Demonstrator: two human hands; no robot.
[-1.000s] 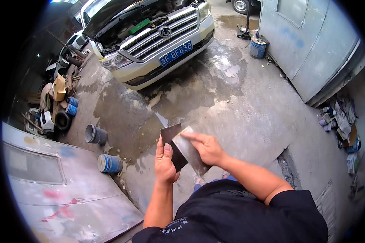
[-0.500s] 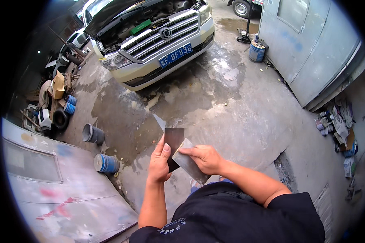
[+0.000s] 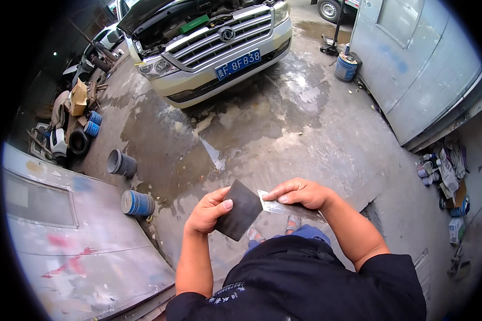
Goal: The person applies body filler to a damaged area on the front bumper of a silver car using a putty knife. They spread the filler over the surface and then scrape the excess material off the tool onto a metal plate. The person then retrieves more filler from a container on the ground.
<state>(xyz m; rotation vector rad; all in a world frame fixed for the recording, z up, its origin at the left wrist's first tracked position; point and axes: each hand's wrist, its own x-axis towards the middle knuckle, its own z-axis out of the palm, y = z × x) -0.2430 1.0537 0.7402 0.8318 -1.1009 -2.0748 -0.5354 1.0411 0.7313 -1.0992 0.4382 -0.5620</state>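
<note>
In front of my body, my left hand [image 3: 205,212] is closed round the left edge of a thin, dark grey rectangular plate [image 3: 241,211], thumb on its face. The plate is turned corner-up and its broad face shows. My right hand [image 3: 306,193] pinches a second flat plate [image 3: 290,209], greyish and shiny with a pale end, which is tilted and seen nearly edge-on. That pale end lies close to the right corner of the dark plate; whether they touch I cannot tell. My right fingers hide part of the second plate.
A white van [image 3: 214,59] with its hood up stands ahead on the wet, stained concrete. Two buckets [image 3: 122,163] stand at left by a painted metal panel [image 3: 43,251]. Another bucket [image 3: 346,68] stands by the grey door [image 3: 412,69]. Cans and papers [image 3: 444,174] lie at right.
The plates no longer overlap: my right hand has shifted right and up with its plate swung flatter. My left hand has tilted the dark plate to the right and lower.
</note>
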